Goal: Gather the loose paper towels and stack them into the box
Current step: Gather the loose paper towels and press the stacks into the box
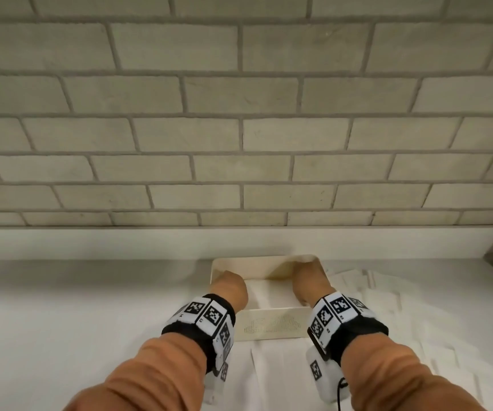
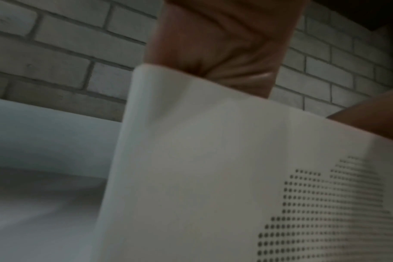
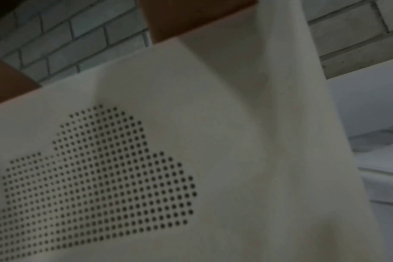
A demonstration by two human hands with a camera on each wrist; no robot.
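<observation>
A cream box (image 1: 270,324) with a dotted pattern on its front wall stands on the white counter near the wall. Both hands reach down into it from the near side. My left hand (image 1: 229,287) is at the box's left end and my right hand (image 1: 310,281) at its right end. White paper towels (image 1: 269,292) lie inside between them. The box wall (image 2: 191,159) hides the fingers of my left hand (image 2: 213,53), and the same wall (image 3: 213,106) hides those of my right hand (image 3: 191,17). I cannot tell if either hand grips anything.
Loose paper towels (image 1: 372,295) lie scattered right of the box, also visible as loose towels (image 3: 384,159) in the right wrist view. More sheets (image 1: 278,366) lie in front of the box. A low white ledge (image 1: 239,241) and a brick wall (image 1: 239,114) stand right behind it.
</observation>
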